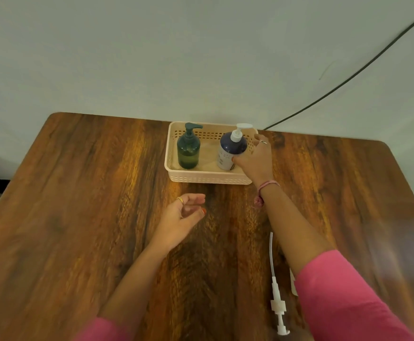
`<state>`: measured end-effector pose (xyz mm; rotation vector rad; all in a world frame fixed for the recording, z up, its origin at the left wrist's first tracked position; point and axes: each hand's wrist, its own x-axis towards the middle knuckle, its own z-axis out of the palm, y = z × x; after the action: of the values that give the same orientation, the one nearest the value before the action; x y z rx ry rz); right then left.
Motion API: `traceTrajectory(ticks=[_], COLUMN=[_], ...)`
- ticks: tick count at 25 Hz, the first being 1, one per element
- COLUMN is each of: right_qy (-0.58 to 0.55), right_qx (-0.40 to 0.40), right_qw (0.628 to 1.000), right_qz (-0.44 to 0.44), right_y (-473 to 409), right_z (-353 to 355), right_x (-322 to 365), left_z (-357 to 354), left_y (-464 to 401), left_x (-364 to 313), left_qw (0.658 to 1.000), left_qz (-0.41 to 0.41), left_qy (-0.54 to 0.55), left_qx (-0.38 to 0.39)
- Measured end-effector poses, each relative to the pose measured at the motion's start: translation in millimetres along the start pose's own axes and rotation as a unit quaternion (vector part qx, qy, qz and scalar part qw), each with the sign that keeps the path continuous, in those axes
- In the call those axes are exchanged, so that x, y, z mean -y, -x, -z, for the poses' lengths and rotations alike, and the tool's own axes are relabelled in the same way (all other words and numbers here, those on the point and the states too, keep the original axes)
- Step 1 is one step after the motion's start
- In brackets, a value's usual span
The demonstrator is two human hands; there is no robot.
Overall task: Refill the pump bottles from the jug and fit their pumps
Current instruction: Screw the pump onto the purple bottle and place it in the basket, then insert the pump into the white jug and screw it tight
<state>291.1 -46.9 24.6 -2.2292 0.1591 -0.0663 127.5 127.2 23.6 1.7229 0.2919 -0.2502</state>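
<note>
The blue bottle (231,151), white pump fitted, stood upright in the right half of the basket (208,178), which sat at the far edge of the tabletop (78,217) against the wall. The right hand (255,159) reached into the basket and wrapped around the bottle's right flank, thumb on the near side, fingers curled behind. The green bottle (188,150), dark pump also fitted, stood upright in the basket's left half, apart from the blue one. The left hand (185,215) hovered over the tabletop just in front of the basket, fingers loosely curled, holding nothing. A loose white pump (277,306) with its long dip tube lay on the tabletop well in front of the basket, toward the near right, beside the right forearm in its pink sleeve (343,299). No jug was in view. Judged from appearance, both bottles are rigid plastic and smooth, likely slippery if wet; fill level could not be read. The body offers the firmest hold; lifting by the pump head risks the nozzle depressing or turning.
</note>
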Motion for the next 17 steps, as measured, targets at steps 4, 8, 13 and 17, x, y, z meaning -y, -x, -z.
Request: traceTrajectory(ticks=[4, 8, 13, 17], right_qy=[-0.033, 0.051, 0.172, 0.411], right_qx=[0.052, -0.008, 0.053, 0.24], right_qw=[0.997, 0.994, 0.975, 0.865], right_qz=[-0.046, 0.093, 0.127, 0.158], right_y=[55, 107, 187, 240], right_z=[42, 79, 114, 125], right_x=[-15, -4, -39, -79], left_z=[-11, -32, -63, -88], left_y=[14, 35, 68, 92], left_x=[-7, -9, -4, 3], left_qw=[1.0, 0.998, 0.997, 0.996], left_qz=[-0.024, -0.041, -0.043, -0.039], left_qy=[-0.004, -0.007, -0.013, -0.036], left_qx=[0.013, 0.037, 0.059, 0.072])
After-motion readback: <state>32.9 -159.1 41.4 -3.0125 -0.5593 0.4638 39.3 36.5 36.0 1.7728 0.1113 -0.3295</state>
